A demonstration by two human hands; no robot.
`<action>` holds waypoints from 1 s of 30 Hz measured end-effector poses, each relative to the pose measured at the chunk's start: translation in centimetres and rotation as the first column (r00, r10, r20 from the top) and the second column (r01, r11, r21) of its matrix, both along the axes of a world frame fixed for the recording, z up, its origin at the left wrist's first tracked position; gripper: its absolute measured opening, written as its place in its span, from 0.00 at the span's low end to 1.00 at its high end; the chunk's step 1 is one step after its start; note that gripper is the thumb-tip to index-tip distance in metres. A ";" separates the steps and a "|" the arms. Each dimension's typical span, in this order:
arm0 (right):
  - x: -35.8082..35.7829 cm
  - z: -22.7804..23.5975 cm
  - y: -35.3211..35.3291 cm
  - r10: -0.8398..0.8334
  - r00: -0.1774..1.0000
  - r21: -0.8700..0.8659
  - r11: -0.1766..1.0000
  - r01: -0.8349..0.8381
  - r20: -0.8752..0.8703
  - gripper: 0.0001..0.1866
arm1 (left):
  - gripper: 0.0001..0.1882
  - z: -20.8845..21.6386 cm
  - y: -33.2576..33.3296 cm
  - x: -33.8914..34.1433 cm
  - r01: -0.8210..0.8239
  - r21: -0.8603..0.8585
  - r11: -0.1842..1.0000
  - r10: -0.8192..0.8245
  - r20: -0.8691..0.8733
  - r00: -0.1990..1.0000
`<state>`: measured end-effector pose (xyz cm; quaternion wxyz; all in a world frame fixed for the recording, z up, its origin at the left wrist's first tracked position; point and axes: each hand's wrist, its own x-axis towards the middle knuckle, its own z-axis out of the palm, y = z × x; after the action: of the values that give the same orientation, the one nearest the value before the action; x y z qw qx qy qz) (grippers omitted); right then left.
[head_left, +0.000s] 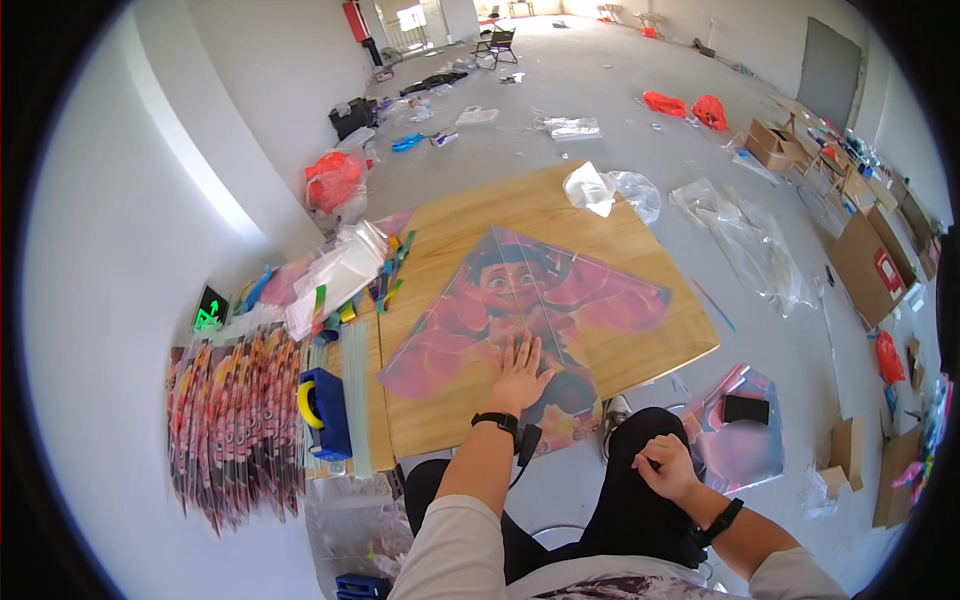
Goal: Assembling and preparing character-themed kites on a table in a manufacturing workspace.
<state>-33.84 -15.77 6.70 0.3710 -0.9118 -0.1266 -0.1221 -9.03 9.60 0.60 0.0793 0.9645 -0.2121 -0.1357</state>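
Note:
A kite [510, 275] printed with a big-eyed cartoon figure and pink wings lies spread on the wooden table [445, 215], its pointed top facing away from me. Thin rods run across and down it. My left hand [520, 374] rests flat on its lower middle, fingers stretched out. Over my right thigh, off the table, my right hand [665, 465] is closed with its fingers curled; whatever it may hold is hidden. To the left stand a blue tape dispenser [333, 425] with a yellow roll and a bundle of pale thin rods [355, 400].
Many folded printed kite sheets [235, 425] hang at the table's left edge. Coloured strips [395, 270] and white packaging [340, 275] lie at the back left. A crumpled white sheet [590, 190] sits on the far edge. A dark phone [746, 409] rests on printed film at right; cardboard boxes [868, 265] stand beyond.

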 end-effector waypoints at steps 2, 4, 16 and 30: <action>0.0 -0.3 -0.4 0.005 1.000 -0.011 1.000 -0.005 -0.018 0.08 | 0.41 -0.3 -0.3 0.4 -0.010 -0.009 1.000 0.010 0.013 1.000; 0.4 -0.3 -1.0 -0.006 1.000 0.005 1.000 0.006 -0.007 0.08 | 0.40 -0.7 -0.7 0.4 -0.010 -0.028 1.000 0.013 0.127 0.992; 0.2 -0.4 -1.7 0.014 0.999 0.051 0.999 -0.012 -0.032 0.07 | 0.36 -1.4 -0.6 4.6 0.004 -0.070 0.998 0.011 0.214 0.977; 0.6 -0.4 -2.6 0.012 0.998 0.044 0.999 -0.009 -0.057 0.08 | 0.35 -1.6 -2.1 10.3 0.038 -0.041 0.998 -0.023 0.328 0.944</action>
<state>-33.21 -18.35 6.30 0.3949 -0.9059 -0.1181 -0.0967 1.24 7.55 -1.00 0.0636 0.9681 -0.2403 0.0303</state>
